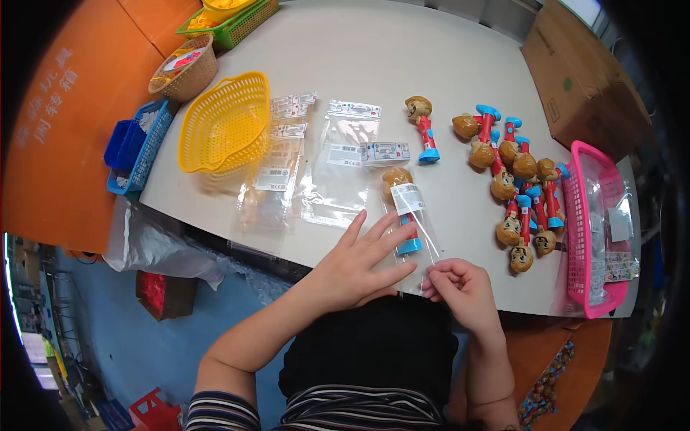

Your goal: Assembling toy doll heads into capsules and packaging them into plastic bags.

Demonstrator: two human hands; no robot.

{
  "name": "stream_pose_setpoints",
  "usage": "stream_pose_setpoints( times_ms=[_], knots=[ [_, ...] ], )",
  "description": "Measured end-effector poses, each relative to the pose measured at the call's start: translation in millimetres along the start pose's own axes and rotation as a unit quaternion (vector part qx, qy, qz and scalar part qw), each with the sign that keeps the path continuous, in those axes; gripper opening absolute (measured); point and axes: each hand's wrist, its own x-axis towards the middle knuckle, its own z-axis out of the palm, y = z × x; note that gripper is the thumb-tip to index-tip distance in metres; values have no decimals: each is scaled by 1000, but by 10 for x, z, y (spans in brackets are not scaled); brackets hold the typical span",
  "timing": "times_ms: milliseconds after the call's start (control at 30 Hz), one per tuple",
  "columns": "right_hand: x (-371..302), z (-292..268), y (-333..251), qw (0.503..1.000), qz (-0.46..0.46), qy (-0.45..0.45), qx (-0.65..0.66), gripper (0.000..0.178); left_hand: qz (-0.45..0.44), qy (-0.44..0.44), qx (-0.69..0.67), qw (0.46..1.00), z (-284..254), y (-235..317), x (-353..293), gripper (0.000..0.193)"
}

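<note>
A clear plastic bag [411, 215] lies near the table's front edge with a toy figure inside: brown head, red body, blue base. My left hand [359, 262] lies flat with spread fingers on the lower part of that bag. My right hand [460, 287] pinches the bag's open end at the table's front edge. A single toy figure [422, 128] of the same kind lies alone further back. Several more toy figures [516, 185] lie in a heap to the right.
Empty clear bags [338, 161] with labels are spread left of centre. A yellow basket [224, 123] sits at the left, a pink basket [593, 230] with bagged items at the right, a cardboard box [582, 79] at the back right. Brown, blue and green baskets stand far left.
</note>
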Motion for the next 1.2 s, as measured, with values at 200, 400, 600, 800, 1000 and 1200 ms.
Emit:
stream_pose_setpoints(
  times_ms=[200,400,600,800,1000,1200],
  knots=[
    [-29,-47,33,999,-21,18,25,15,64,84,18,994,148,27,49,35],
    [-44,-24,34,997,-50,50,-18,12,100,103,46,989,226,-39,12,22],
    [-88,-116,70,999,-33,5,-5,13,11,116,-19,993,222,-71,-254,24],
    [-88,-80,-10,906,-275,52,-317,34,-26,136,-6,990,297,-37,-391,24],
    [29,-96,41,732,-434,-26,-525,47,0,142,-16,990,336,3,-382,26],
    [146,-115,83,681,-507,-60,-524,29,6,150,7,989,360,-7,-461,26]
  ],
)
